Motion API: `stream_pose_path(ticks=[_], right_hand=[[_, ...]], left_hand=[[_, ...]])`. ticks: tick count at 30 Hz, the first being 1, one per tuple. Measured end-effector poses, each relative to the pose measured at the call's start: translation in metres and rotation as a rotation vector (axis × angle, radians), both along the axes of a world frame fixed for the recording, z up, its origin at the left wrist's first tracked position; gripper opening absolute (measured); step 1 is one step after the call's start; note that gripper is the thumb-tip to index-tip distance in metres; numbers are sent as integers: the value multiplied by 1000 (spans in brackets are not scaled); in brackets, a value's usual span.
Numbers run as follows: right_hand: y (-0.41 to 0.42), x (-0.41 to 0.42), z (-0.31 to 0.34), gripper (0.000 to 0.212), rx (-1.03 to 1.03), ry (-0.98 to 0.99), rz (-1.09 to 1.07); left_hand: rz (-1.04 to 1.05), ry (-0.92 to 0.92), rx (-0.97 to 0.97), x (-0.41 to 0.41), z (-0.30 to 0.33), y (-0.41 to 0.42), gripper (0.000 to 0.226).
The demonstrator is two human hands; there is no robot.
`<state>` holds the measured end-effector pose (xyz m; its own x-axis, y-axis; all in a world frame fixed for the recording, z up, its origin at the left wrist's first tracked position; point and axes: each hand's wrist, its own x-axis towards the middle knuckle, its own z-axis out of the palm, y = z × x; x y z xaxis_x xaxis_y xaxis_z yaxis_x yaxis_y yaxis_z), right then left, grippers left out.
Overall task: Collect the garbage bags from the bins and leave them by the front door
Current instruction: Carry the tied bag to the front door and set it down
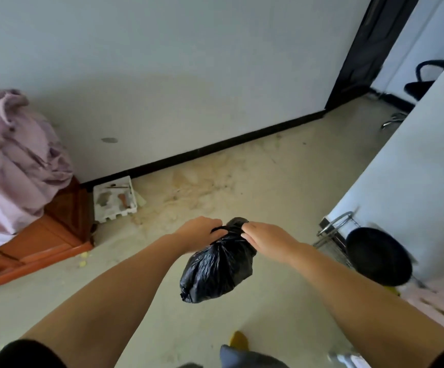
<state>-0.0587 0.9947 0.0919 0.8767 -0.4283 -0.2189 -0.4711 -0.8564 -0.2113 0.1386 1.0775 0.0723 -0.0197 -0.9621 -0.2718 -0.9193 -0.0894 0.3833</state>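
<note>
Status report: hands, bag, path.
Left hand and right hand both grip garbage bag neck. Bag held off floor. Nothing blocking ahead.

tray [115, 199] left of bag [216, 272], pan [378, 256] right

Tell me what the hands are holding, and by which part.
Both the left hand and right hand grip a black garbage bag by its gathered neck at the top.
</note>
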Motion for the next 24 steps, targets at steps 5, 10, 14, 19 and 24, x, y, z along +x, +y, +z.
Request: stream_pose_path(ticks=[5, 10, 14, 19, 24], right_hand=[[-119, 33, 4, 23, -28, -16, -54], [-244, 68, -9, 27, -48, -21, -153], [-336, 91, -8, 27, -27, -37, -287], [-434, 109, 8, 22, 68, -29, -433], [-535, 114, 12, 24, 52, -1, -527]], left_hand=[[-44, 21, 5, 33, 8, -125, 28], [-118, 7, 17, 70, 4, -262, 28], [-216, 15, 19, 100, 0, -376, 28], [-340, 22, 17, 122, 8, -504, 29], [-431, 1, -7, 127, 20, -621, 27]])
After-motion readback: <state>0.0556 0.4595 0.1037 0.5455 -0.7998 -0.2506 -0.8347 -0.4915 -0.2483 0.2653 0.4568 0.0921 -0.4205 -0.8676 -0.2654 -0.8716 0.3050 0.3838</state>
